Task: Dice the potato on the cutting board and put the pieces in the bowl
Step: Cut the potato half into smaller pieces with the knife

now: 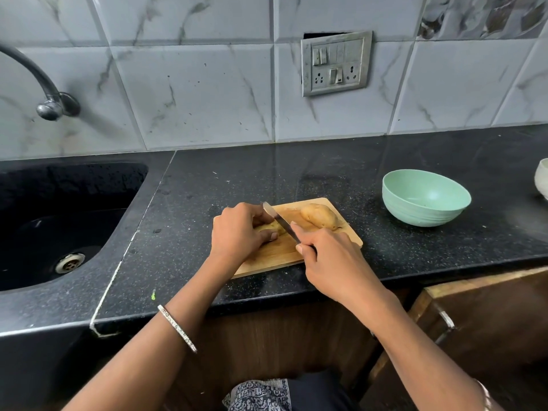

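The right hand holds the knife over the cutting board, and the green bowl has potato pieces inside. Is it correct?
No: the head view shows the green bowl is empty. The right hand does hold the knife over the cutting board.

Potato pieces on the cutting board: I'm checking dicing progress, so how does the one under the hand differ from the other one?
The near potato piece is gripped by the left hand and mostly hidden, with the knife in the right hand across it. The far potato piece lies free, untouched, in full view. Both rest on the cutting board.
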The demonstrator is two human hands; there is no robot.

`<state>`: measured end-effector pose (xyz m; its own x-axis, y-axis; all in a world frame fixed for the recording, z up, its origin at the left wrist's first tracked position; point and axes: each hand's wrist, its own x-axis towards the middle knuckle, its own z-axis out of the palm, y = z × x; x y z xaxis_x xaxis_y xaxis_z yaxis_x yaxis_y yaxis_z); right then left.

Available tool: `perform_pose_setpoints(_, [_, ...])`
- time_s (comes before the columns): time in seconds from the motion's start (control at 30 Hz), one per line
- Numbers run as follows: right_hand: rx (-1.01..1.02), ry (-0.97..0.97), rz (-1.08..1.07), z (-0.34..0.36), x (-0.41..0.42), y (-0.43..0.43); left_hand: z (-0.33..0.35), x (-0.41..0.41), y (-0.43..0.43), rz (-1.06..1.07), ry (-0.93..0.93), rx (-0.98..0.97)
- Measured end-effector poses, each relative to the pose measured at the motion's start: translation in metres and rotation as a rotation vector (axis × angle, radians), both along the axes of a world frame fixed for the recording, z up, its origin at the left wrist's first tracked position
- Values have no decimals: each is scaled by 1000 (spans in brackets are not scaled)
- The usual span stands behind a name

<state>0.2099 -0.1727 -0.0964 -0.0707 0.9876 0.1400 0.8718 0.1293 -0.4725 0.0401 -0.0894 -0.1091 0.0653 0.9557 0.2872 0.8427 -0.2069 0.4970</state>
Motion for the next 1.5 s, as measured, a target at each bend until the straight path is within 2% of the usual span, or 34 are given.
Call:
perform_pose_setpoints(0.23, [-8,-16,-6,-7,-14,20,0,0,1,4,-7,7])
perform_pose_setpoints(0.57, [-35,-79,-27,-18,-8,0,0,2,-1,26,-63,-29])
perform_pose_setpoints(1.03, [23,9,-46,-8,6,-17,3,6,-10,59,-59,-26])
perform_pose_setpoints(1.5, [37,-18,0,-9,-9,1,-5,2,-13,83,-145,33])
